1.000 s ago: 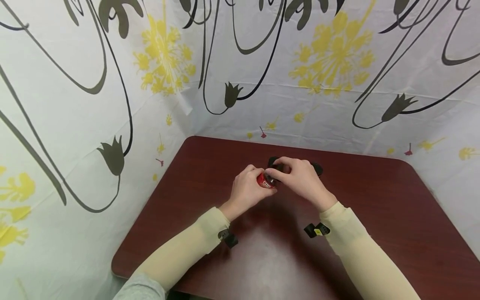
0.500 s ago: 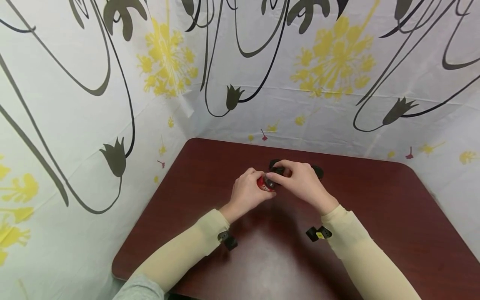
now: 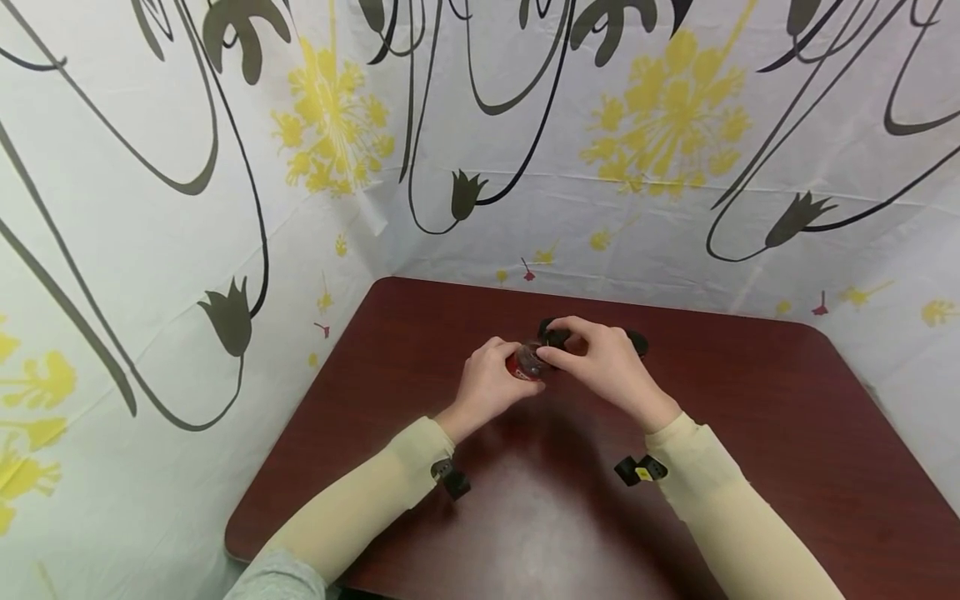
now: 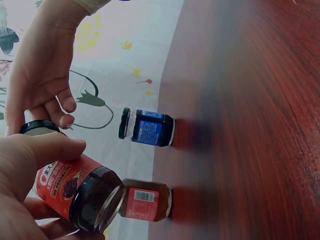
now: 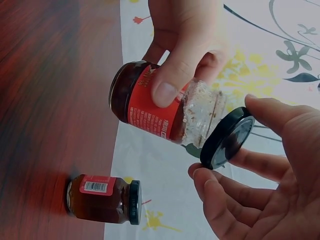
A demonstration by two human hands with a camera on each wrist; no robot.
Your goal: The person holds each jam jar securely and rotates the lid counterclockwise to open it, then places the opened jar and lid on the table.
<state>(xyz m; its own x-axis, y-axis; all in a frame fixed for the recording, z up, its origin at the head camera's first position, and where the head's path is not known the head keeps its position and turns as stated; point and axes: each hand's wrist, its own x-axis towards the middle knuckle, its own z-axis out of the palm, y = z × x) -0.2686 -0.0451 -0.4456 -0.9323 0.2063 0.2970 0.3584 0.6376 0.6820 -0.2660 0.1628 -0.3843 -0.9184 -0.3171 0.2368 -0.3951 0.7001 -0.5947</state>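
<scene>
My left hand point(image 3: 491, 382) grips a glass jar point(image 5: 150, 102) with a red label and dark contents, held tilted above the table. The jar's clear neck, smeared inside, faces my right hand point(image 3: 603, 362). Between thumb and fingertips the right hand pinches a black lid point(image 5: 227, 137). In the right wrist view that lid stands at a slant by the jar's mouth; whether the rims touch I cannot tell. From the left wrist, the jar's label point(image 4: 65, 182) shows past the left thumb.
A second red-labelled jar point(image 5: 102, 199), lid on, stands on the dark red table point(image 3: 750, 433). Near it stands a blue-labelled jar point(image 4: 148, 131) with a black lid. Both are partly behind the right hand in the head view. Patterned white cloth point(image 3: 525, 233) borders the table.
The left hand has shifted slightly left with the jar, and more of its clear neck shows between the hands. The right hand stays nearly in place.
</scene>
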